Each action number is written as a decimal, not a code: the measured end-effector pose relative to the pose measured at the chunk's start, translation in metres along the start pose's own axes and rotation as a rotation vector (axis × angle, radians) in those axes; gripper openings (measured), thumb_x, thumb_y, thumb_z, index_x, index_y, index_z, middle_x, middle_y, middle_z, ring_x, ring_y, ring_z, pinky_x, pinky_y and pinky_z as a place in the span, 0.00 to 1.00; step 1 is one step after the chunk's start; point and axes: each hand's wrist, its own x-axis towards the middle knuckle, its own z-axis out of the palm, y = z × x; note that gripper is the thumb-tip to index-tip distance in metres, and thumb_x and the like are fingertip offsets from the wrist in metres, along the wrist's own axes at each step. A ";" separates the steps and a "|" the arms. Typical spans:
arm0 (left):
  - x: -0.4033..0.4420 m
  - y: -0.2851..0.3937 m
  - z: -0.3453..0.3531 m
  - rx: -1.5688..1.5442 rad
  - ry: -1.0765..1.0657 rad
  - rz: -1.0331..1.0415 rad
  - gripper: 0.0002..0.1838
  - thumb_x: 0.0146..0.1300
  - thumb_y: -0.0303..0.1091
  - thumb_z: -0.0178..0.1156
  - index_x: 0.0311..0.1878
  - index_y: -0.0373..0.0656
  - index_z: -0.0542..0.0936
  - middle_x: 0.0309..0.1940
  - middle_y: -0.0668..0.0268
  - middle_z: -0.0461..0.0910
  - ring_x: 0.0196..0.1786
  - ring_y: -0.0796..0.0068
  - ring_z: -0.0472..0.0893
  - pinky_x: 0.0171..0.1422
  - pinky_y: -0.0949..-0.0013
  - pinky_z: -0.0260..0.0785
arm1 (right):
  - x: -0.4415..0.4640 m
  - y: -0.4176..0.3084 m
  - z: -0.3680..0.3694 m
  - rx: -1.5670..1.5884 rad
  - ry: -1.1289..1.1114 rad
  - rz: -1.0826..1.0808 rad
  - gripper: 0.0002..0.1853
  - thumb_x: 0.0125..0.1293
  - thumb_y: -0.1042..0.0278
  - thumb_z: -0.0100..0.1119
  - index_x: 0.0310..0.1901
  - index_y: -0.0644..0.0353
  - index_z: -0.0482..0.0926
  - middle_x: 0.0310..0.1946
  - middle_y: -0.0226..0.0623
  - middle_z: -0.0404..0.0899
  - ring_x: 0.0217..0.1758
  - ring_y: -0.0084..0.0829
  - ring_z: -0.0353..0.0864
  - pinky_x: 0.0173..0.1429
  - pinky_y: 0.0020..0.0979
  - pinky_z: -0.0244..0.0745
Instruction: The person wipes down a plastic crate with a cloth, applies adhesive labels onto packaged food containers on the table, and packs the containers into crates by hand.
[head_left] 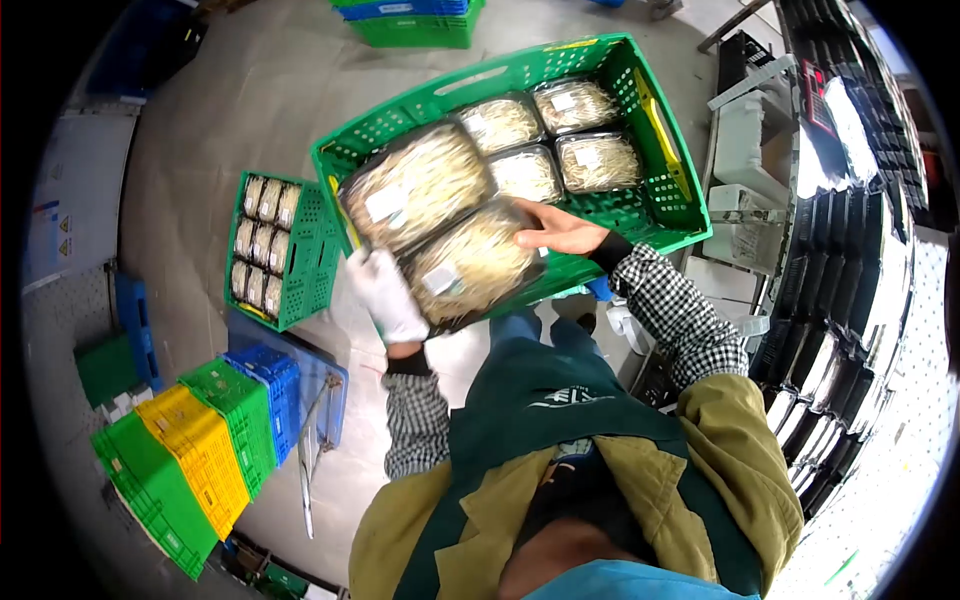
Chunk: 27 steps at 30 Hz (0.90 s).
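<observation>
Two black film-wrapped trays of pale, thin strands like bean sprouts are held side by side at the near left of a green crate [480, 85]: a far tray [425, 180] and a near tray [470, 265]. They look larger than the trays in the crate, so they seem raised. My left hand [385, 300], in a white glove, grips their left side; its fingertips are partly hidden. My bare right hand [565, 230] is closed on the right end of the near tray, thumb on top. Several similar packed trays [598, 162] lie in the crate's right part.
Left of the crate, a smaller-looking green crate [310, 250] holds several packed trays. Stacked green, yellow and blue crates [195, 450] stand at lower left beside a blue trolley [335, 400]. Stacks of black trays [830, 260] line the right side. More crates [415, 25] are at the top.
</observation>
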 end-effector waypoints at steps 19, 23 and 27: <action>-0.008 -0.085 -0.010 1.187 -0.742 0.406 0.19 0.49 0.45 0.67 0.40 0.43 0.77 0.38 0.55 0.78 0.45 0.54 0.78 0.47 0.56 0.72 | -0.009 0.123 -0.101 -0.858 0.177 0.549 0.31 0.63 0.44 0.55 0.17 0.69 0.75 0.20 0.49 0.75 0.24 0.41 0.75 0.34 0.43 0.72; -0.004 -0.105 0.024 1.300 -0.946 0.452 0.24 0.43 0.42 0.72 0.42 0.41 0.77 0.46 0.51 0.74 0.51 0.51 0.75 0.52 0.56 0.71 | 0.005 0.120 -0.080 -0.865 0.044 0.463 0.28 0.64 0.46 0.53 0.46 0.71 0.70 0.47 0.59 0.74 0.52 0.52 0.74 0.53 0.43 0.69; 0.032 -0.179 0.027 1.175 -1.175 0.787 0.21 0.45 0.42 0.69 0.38 0.36 0.77 0.34 0.47 0.77 0.44 0.48 0.77 0.51 0.54 0.70 | 0.012 0.126 -0.059 -0.965 0.354 0.149 0.16 0.61 0.62 0.54 0.44 0.65 0.71 0.36 0.55 0.78 0.42 0.51 0.78 0.46 0.44 0.73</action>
